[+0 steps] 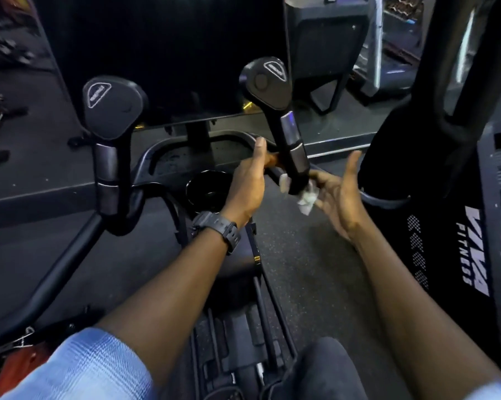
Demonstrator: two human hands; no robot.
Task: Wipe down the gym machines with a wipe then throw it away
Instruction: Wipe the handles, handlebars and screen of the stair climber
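A black cardio machine has two upright handles, the left handle [110,145] and the right handle [286,140]. My left hand [248,183], with a black watch on the wrist, grips the curved black bar [145,157] just left of the right handle, thumb raised. My right hand [338,197] is spread with the palm turned left and the thumb up. Its fingers press a crumpled white wipe [307,200] against the lower end of the right handle. Part of the wipe shows on the handle's far side.
A dark screen panel [162,53] rises behind the handles. A round cup holder [206,192] sits in the console below my left hand. A black post marked with fitness lettering [471,255] stands close on the right. Other gym equipment lies on the floor at far left.
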